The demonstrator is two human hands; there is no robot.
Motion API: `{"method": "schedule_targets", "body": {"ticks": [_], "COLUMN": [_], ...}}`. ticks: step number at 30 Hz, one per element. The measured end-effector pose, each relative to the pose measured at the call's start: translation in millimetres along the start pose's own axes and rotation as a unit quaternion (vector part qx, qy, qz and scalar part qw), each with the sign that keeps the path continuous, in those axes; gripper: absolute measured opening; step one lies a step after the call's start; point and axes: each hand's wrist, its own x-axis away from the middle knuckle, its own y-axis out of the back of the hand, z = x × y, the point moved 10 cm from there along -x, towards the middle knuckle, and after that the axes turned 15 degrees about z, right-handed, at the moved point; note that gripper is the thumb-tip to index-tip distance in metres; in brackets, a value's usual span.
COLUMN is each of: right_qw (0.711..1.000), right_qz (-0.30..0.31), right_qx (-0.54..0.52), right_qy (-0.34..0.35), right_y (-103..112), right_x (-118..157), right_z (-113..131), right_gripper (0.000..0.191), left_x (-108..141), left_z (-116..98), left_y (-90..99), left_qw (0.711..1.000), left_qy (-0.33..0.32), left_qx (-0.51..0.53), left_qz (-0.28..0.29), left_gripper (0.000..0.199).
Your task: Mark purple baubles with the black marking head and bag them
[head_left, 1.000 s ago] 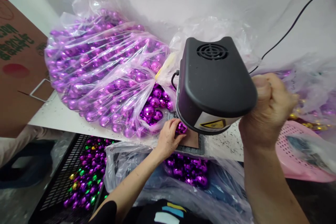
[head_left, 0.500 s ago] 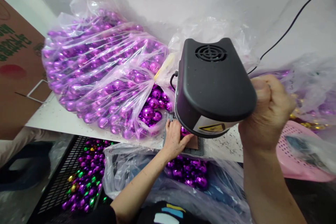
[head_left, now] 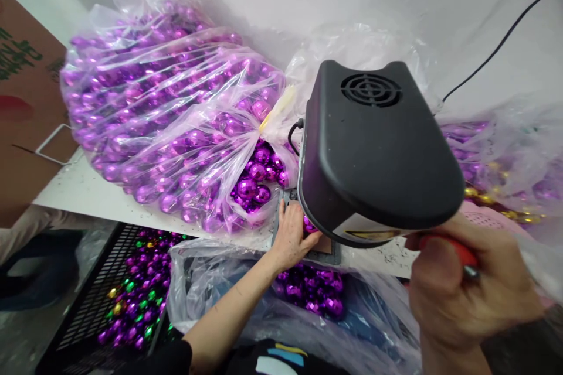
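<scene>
A black machine head (head_left: 373, 146) with a round vent on top hangs over a small grey plate (head_left: 328, 253) at the table's front edge. My left hand (head_left: 292, 234) holds a purple faceted ball (head_left: 309, 226) on that plate, right under the head; most of the ball is hidden. My right hand (head_left: 466, 293) is closed around a red-handled lever (head_left: 457, 252) at the machine's right side, low and close to the camera.
A big clear bag of purple balls (head_left: 171, 123) lies on the white table (head_left: 79, 193). Below the edge sits an open bag with more purple balls (head_left: 316, 296) and a black crate (head_left: 127, 299) of mixed-colour balls. A pink basket (head_left: 488, 217) is right, a cardboard box (head_left: 21, 105) left.
My right hand has swung down from beside the machine to below it, pulling the red lever; the machine head has come lower. My left hand stays at the ball.
</scene>
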Motion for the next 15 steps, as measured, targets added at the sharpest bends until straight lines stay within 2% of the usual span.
{"method": "schedule_targets", "body": {"ticks": [3,7,11,15], "right_qw": [0.999,0.999,0.998,1.0], "right_qz": [0.03,0.031,0.025,0.016], "right_qx": [-0.014,-0.014,0.024,0.017], "right_qy": [0.009,0.037,0.044,0.016], "right_y": [-7,-15,-21,-23], "right_x": [16,38,54,64], "right_z": [-5,-10,-17,-34], "right_gripper": [0.015,0.026,0.021,0.023], "left_x": [0,-1,-2,-2], "left_z": [4,-3,-14,-19], "left_y": [0.3,-2.5,-3.1,-0.1], "left_qw": [0.999,1.0,0.995,0.996], "left_qy": [-0.001,0.001,-0.003,-0.011], "left_qx": [0.033,-0.025,-0.1,-0.093], "left_qz": [-0.003,0.017,0.022,0.007], "left_gripper": [0.037,0.034,0.031,0.031]}}
